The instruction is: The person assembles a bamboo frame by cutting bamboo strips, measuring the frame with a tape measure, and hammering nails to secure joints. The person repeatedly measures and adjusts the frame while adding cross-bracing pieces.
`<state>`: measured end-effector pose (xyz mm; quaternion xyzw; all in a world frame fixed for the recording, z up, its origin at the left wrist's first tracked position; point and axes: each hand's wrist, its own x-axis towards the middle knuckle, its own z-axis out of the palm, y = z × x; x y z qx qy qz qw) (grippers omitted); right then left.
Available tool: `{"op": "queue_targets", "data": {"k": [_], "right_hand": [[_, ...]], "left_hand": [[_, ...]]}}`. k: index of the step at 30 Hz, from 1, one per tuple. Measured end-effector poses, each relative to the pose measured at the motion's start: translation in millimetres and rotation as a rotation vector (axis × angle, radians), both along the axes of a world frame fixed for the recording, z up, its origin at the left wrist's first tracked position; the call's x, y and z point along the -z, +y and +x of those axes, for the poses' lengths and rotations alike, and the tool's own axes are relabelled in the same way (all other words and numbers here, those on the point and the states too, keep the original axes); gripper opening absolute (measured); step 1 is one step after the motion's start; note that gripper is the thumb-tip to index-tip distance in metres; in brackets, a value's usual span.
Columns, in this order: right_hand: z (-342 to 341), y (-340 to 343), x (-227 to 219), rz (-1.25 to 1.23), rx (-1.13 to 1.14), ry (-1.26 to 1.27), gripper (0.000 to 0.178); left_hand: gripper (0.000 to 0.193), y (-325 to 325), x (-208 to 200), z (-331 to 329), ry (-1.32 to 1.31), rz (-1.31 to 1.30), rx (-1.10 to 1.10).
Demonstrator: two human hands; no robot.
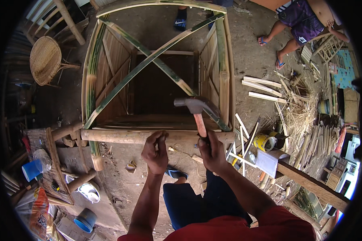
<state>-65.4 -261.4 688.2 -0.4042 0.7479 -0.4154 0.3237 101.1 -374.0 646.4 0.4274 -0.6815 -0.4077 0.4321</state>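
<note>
My right hand [213,152] grips the handle of a claw hammer [199,122], its dark metal head raised and slightly blurred over the near side of a bamboo frame [225,76]. Along that side runs a thick round bamboo pole [116,137]. My left hand [155,153] is closed in a pinch at the pole's near edge, and whatever its fingertips hold is too small to make out. Two green-edged bamboo strips [126,74] cross in an X over the frame's open face. Slatted walls line the inside.
A round woven rattan seat [46,60] stands at the far left. Blue containers [85,220] lie at the lower left. Pale bamboo strips [265,86], shavings [303,104] and a yellow bucket [263,142] are on the right. Another person in purple shorts [301,22] is at the far right.
</note>
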Motion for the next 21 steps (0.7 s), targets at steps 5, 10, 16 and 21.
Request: {"op": "queue_targets", "data": {"k": [5, 10, 16, 21], "right_hand": [[-171, -73, -30, 0.11, 0.134, 0.064, 0.066], [-295, -140, -45, 0.052, 0.082, 0.24, 0.066], [-359, -193, -62, -0.087, 0.026, 0.403, 0.067], [-373, -216, -58, -0.2, 0.003, 0.486, 0.071]], "left_hand": [[0.016, -148, -18, -230, 0.114, -0.009, 0.158], [0.018, -269, 0, -416, -0.122, -0.228, 0.14], [0.023, -303, 28, -484, -0.469, 0.048, 0.114], [0.029, -306, 31, -485, -0.474, 0.049, 0.163]]}}
